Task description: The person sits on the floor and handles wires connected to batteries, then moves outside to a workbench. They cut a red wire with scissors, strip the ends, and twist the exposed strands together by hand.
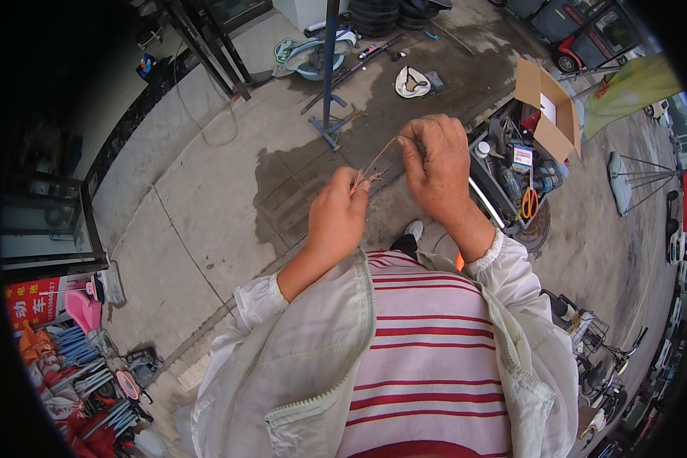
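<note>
In the middle of the view, my left hand (339, 213) grips a frayed bundle of thin, pinkish-brown strands (366, 182), possibly stripped wire. A bit of orange shows between thumb and fingers. Up and to the right, my right hand (439, 166) pinches the end of a single strand (382, 154) between thumb and forefinger. That strand runs taut from the bundle to my right fingertips. Both hands are raised in front of my striped shirt, above the pavement. Beneath my right wrist an orange item (460, 261) is partly hidden.
Right of my right hand stands a tool box (484, 200) holding scissors (529, 201), bottles and a small carton. An open cardboard box (564, 117) rests at its far side. Ahead are a blue metal stand (327, 86), a basin (315, 66) and stacked tyres (375, 17). Bicycles (598, 366) stand at right.
</note>
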Demonstrator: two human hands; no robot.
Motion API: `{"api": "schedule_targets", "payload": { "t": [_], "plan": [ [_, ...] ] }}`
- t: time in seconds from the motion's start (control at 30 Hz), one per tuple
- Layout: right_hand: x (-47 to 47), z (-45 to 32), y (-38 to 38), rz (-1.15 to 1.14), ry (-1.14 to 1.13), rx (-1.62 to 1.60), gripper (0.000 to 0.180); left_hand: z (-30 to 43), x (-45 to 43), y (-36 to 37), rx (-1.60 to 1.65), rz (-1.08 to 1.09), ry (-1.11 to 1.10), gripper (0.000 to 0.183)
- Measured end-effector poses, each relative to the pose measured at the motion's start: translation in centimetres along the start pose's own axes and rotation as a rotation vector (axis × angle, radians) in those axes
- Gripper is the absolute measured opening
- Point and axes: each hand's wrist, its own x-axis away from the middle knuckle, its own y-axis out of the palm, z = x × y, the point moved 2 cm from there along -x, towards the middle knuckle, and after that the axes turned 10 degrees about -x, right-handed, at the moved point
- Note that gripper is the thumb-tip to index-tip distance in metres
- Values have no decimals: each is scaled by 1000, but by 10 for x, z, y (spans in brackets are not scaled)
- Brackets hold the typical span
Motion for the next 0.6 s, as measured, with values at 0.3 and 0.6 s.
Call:
{"api": "schedule_targets", "payload": {
  "t": [0.3,0.6],
  "plan": [
    [-22,28,-64,72,-90,391,16,-16,-10,-7,715,-66,-393,13],
    [12,-9,13,-244,-119,-114,20,0,-11,2,973,-227,-400,11]
  ]
}}
